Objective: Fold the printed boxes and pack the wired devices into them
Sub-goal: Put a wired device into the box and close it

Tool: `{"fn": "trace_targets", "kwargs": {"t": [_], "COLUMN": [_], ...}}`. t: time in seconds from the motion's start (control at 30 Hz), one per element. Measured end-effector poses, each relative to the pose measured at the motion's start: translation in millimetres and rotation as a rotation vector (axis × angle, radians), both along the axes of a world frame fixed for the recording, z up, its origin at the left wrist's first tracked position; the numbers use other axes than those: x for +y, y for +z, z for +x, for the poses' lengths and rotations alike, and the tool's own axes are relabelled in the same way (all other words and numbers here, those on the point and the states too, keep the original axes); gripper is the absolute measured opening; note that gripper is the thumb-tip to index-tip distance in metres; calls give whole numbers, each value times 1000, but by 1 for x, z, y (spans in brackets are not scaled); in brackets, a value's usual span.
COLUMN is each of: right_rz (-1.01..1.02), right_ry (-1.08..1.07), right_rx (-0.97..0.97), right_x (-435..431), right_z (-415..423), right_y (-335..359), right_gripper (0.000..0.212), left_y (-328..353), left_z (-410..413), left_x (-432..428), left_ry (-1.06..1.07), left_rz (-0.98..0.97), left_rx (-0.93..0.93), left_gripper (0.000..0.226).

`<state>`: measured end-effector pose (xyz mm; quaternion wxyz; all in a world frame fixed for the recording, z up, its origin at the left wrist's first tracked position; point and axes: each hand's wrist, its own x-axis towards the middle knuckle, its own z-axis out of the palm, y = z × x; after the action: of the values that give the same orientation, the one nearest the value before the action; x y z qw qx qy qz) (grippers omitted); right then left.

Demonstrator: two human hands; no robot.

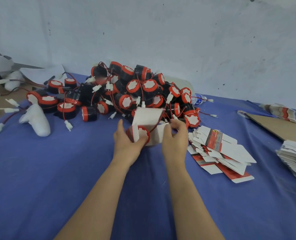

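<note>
Head view: left hand (126, 142) cups the half-formed box (148, 116) from below, fingers curled round it. Right hand (175, 137) pinches the box's right wall. One device (142, 134) sits in the box mouth, red face out, and its red wire (153, 127) loops outside. The pile of devices (135, 87) lies just behind, with the flat boxes (219, 149) to the right on the blue cloth (57, 170). To do this step well: tuck the wire in beside the body before closing the flaps, and keep the walls square.

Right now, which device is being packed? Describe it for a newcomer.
Find the pile of red-and-black devices on the blue cloth. Just in front of it, the left hand and right hand hold a white box. The device is the only one sitting in that box, not loose.
</note>
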<state>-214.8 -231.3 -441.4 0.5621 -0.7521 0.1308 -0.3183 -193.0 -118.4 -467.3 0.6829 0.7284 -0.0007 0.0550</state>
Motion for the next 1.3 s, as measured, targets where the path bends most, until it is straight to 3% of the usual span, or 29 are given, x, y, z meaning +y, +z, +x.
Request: {"fn": "trace_targets", "kwargs": {"t": [0.07, 0.13, 0.2, 0.4, 0.53, 0.67, 0.73, 0.8, 0.9, 0.97, 1.03, 1.1, 1.17, 1.23, 1.3], "right_rz": [161, 158, 158, 311, 406, 501, 403, 158, -213, -313, -325, -181, 143, 522, 765], "right_ry": [-63, -119, -135, -154, 178, 549, 619, 486, 177, 101, 48, 16, 61, 204, 390], "right_rx": [23, 77, 72, -80, -145, 71, 256, 344, 304, 230, 139, 41, -48, -105, -127], "right_x": [-17, -37, -49, -52, -38, -25, -23, -23, -26, -24, -23, -21, -21, -22, -19], "right_z": [2, 4, 4, -6, -16, -18, -17, -14, -8, -8, -8, -9, -9, -9, -9], "right_y": [3, 2, 4, 21, 33, 32, 27, 22, 16, 13, 10, 13, 16, 18, 17], "right_gripper": [37, 47, 43, 26, 33, 49, 46, 30, 18, 10, 18, 13, 7, 11, 12], "left_y": [1, 2, 4, 4, 2, 1, 1, 0, -2, -3, -4, -5, -5, -5, -6], "left_z": [-2, -4, -9, -9, -7, -4, -4, -4, -2, -1, -1, -1, -1, -1, 0], "left_x": [0, -1, -3, -5, -8, -8, -7, -6, -6, -7, -7, -6, -6, -7, -8], "left_ry": [-65, -155, -249, -283, -112, 3, 28, 35, 55, 72, 75, 88, 116, 129, 125], "left_rz": [43, 105, 151, 166, 65, -185, -186, -140, 8, 128, 176, 198, 200, 191, 188], "left_rx": [-11, -78, -142, -218, -212, -65, -60, -90, -163, -215, -242, -255, -246, -232, -228], "left_gripper": [83, 66, 53, 49, 19, 8, 10, 11, 15, 24, 26, 29, 31, 30, 31]}}
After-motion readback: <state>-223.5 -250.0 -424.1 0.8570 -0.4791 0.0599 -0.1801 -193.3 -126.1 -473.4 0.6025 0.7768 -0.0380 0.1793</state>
